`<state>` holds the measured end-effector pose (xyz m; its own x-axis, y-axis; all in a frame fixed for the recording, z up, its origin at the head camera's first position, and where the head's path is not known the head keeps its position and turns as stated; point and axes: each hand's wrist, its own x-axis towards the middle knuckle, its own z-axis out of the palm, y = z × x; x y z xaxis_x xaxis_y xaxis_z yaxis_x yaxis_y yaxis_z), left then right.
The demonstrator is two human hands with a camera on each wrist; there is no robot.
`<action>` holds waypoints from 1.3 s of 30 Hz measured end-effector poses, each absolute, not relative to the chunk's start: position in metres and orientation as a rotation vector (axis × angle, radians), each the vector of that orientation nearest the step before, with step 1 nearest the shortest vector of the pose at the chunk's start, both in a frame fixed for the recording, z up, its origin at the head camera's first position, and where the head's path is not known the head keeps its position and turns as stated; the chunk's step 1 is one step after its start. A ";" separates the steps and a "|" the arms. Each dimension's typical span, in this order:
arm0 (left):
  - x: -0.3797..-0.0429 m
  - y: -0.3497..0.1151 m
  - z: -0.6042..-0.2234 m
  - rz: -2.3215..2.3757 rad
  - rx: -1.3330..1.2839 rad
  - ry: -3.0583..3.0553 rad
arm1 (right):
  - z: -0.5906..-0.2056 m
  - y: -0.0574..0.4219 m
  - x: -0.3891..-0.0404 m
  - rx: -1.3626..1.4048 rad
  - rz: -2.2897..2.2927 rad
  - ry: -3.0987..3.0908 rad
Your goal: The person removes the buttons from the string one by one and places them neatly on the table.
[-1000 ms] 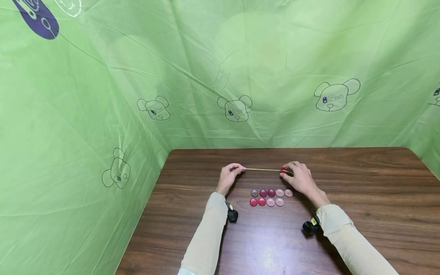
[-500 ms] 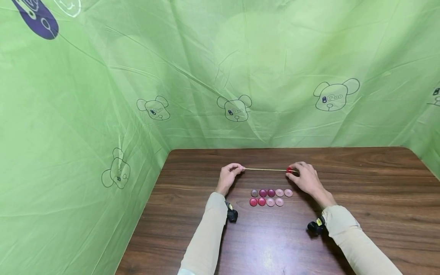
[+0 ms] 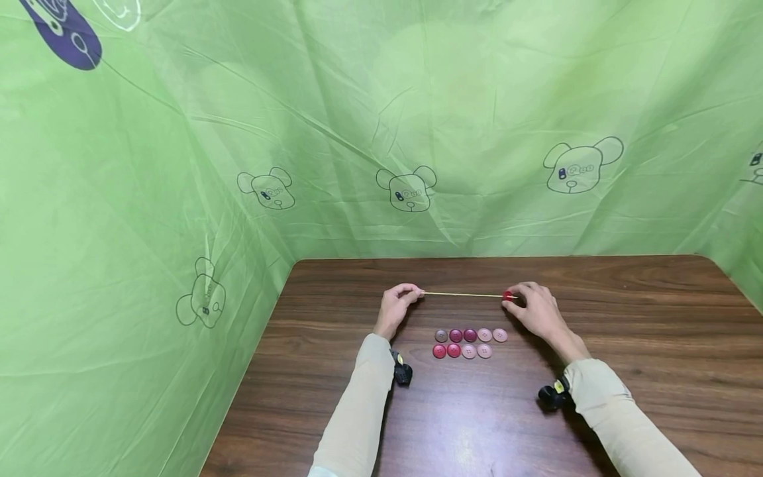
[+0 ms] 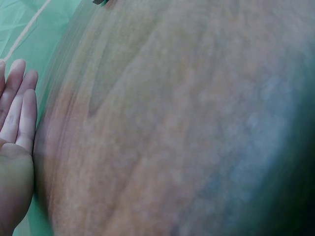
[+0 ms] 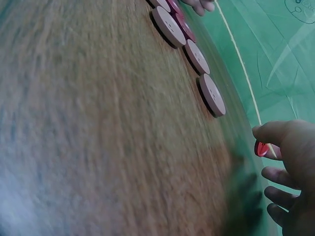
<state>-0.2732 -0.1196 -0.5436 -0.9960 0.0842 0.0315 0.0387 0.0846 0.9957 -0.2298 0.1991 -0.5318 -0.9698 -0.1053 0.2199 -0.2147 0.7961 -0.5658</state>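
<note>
A thin yellowish cord (image 3: 463,294) stretches straight between the two hands over the back of the table. At its left end, my left hand (image 3: 395,309) pinches it between thumb and fingertips. My right hand (image 3: 538,313) pinches a red button (image 5: 261,148) by its edge, and the cord runs through that button, with a short tail past it. Nearer the body lie two rows of buttons flat on the wood: a grey-brown button (image 3: 441,336), purple buttons (image 3: 456,336) and pink buttons (image 3: 500,335) behind, red buttons (image 3: 439,351) and pink ones in front.
The dark wooden table (image 3: 334,397) reaches back to a green cloth (image 3: 477,119) printed with bear heads, which also hangs along the left side. A small black camera sits at the left wrist (image 3: 403,373) and another at the right wrist (image 3: 551,396).
My right hand has moved to the right with the red button, and the stretch of cord between the hands has grown longer. The left hand and the button rows have stayed put.
</note>
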 end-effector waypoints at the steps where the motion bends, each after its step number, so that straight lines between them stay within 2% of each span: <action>1: -0.271 -0.120 -0.539 2.098 0.139 2.277 | -0.531 0.199 -0.229 0.252 0.917 -2.812; 6: -0.260 -0.120 -0.518 2.085 0.168 2.239 | -0.530 0.203 -0.229 0.242 0.911 -2.822; 25: -0.259 -0.119 -0.517 2.092 0.157 2.254 | -0.531 0.216 -0.224 0.231 0.885 -2.808; 39: -0.275 -0.120 -0.549 2.094 0.116 2.291 | -0.522 0.199 -0.187 0.465 0.760 -2.748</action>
<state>-0.2752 -0.1199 -0.5486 -0.9966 0.0789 0.0242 0.0312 0.0883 0.9956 -0.1865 0.1988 -0.5217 -0.9173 -0.2355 0.3212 -0.3670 0.8129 -0.4522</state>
